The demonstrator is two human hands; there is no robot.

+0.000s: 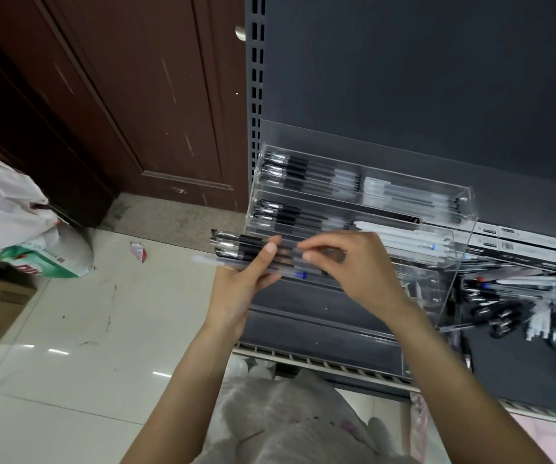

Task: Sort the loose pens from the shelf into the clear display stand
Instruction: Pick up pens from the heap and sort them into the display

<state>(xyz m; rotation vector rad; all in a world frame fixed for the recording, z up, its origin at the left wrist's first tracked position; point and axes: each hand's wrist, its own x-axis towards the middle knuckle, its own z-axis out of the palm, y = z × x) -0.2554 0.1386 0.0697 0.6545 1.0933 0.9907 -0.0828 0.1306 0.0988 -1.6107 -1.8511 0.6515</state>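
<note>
Black-capped pens lie as a flat bundle across the left hand, which grips them from beneath, fingers curled up over the barrels; their capped ends stick out past the hand to the left. Among them sit a clear pen with a blue mark and a pale frosted one. The right hand pinches at the other end of the bundle, seemingly picking one pen out. Sorting likely goes best by drawing a single pen lengthwise, keeping the rest fanned flat so colours stay readable, and laying it caps-left like those already stacked. Just behind the hands stands the clear display stand, its tiers partly filled. More loose pens lie heaped on the dark shelf to its right.
</note>
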